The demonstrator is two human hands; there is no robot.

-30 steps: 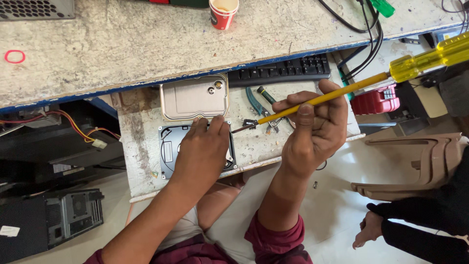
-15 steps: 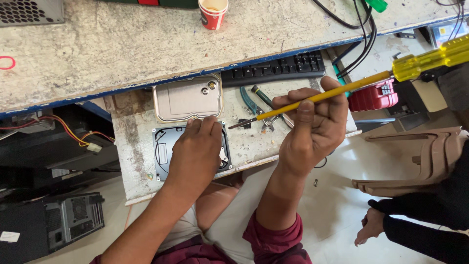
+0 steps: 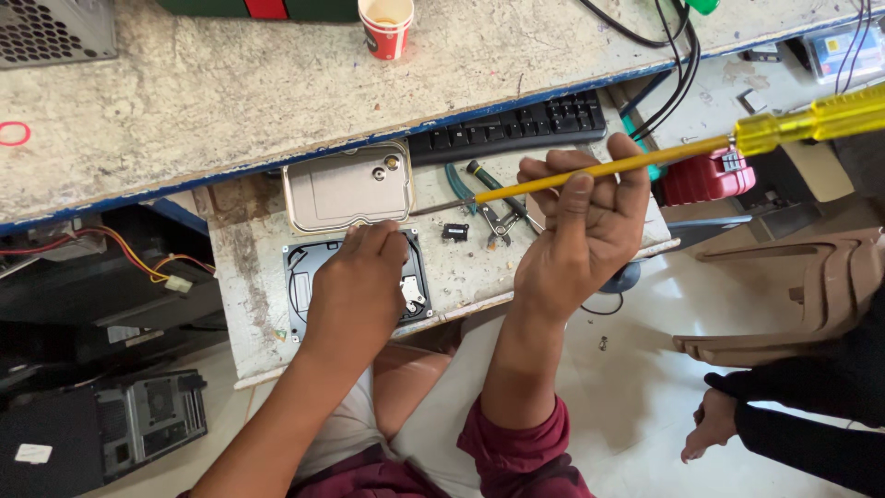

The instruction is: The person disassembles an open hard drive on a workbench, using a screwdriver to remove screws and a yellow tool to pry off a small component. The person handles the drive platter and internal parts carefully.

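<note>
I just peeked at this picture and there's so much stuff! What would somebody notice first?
Probably the long yellow screwdriver, held by its shaft in the right hand and slanting up to the right edge. Next, the opened hard drive on the small shelf under the left hand, with its silver cover lying just behind it. A red paper cup stands on the worn bench top above.

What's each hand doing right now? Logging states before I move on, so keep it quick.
Left hand: palm down on the opened hard drive, gripping nothing that shows.
Right hand: closed around the shaft of the yellow screwdriver.
</note>
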